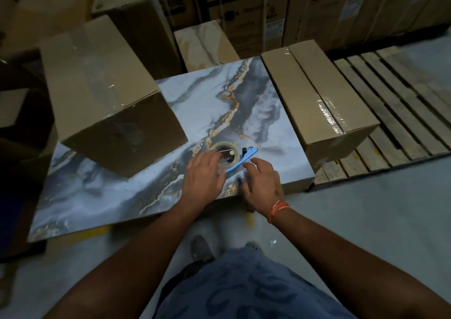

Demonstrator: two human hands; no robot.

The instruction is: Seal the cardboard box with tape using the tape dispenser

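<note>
Both hands (203, 175) (262, 180) reach the tape dispenser (240, 158) on the marble slab (122, 196).

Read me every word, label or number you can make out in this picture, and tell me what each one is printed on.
"WASHING MACHINE", cut off at the frame's top edge: on the large carton at the back.
"...INE", the tail of a cut-off word: on the neighbouring carton to its left.
Small white labels and symbols on the back cartons: too blurred to read.
Nothing readable on the cardboard box, the taped box or the tape dispenser.

Blue tape dispenser (241, 161); marbled grey-white, gold-veined counter (122, 196); plain brown cardboard box (107, 99); orange wrist thread (277, 210).
</note>
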